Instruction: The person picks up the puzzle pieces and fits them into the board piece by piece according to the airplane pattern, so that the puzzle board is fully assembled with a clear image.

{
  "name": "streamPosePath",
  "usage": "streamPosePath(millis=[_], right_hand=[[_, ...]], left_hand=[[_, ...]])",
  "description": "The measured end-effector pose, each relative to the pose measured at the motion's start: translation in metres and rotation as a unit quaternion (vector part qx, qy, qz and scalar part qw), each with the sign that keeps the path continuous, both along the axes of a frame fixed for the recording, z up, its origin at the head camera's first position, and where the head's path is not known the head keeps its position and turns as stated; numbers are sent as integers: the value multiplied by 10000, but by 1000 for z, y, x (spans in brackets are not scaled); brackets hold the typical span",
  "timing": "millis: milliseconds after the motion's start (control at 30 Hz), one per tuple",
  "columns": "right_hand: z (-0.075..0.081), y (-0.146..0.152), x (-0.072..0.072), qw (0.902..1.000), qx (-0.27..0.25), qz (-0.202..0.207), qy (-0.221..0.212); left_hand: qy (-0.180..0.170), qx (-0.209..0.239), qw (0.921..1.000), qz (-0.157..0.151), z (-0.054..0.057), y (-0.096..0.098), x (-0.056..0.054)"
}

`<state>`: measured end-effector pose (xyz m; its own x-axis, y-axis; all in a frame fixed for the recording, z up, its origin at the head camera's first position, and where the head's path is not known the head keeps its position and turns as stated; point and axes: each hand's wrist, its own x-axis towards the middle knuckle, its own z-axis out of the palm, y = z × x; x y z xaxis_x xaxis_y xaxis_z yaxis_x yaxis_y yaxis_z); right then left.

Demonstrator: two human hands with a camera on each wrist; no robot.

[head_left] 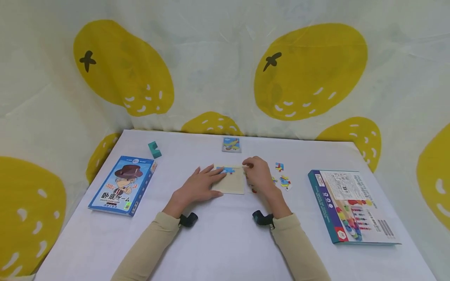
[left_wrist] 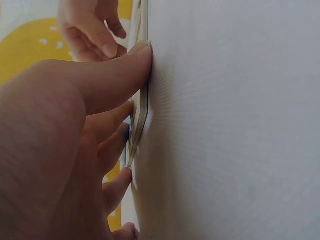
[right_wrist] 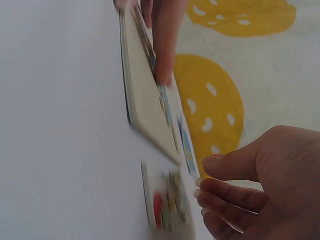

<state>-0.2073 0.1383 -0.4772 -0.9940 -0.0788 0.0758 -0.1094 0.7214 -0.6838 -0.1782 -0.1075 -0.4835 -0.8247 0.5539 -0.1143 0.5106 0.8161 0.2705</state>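
A pale wooden puzzle board (head_left: 233, 187) lies at mid-table, with blue jigsaw pieces (head_left: 229, 170) along its far side. My left hand (head_left: 200, 187) rests on the board's left part, fingers spread; in the left wrist view its thumb (left_wrist: 120, 75) touches the board's edge. Just off the board's right side is my right hand (head_left: 260, 175). Its fingers (right_wrist: 230, 195) are loosely bent, and nothing shows between them and the thumb. Loose jigsaw pieces (head_left: 285, 182) lie beside and partly under this hand, one small piece (head_left: 279, 167) farther back.
Behind the board lies a square picture card (head_left: 231, 144). To the left are a blue game box (head_left: 123, 185) and a teal block (head_left: 154, 149). A large flat box (head_left: 353, 207) lies at the right. A patterned cloth (head_left: 214, 78) hangs behind the table.
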Motion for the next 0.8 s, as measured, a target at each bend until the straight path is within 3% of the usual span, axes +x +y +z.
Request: streamPosePath(millis=[467, 800], right_hand=[[5, 76, -6, 9979, 159, -609, -146], [-1, 107, -5, 9949, 718, -546, -446]], left_hand=[[91, 88, 9999, 30, -4, -2, 2], [23, 145, 9999, 16, -1, -1, 2]])
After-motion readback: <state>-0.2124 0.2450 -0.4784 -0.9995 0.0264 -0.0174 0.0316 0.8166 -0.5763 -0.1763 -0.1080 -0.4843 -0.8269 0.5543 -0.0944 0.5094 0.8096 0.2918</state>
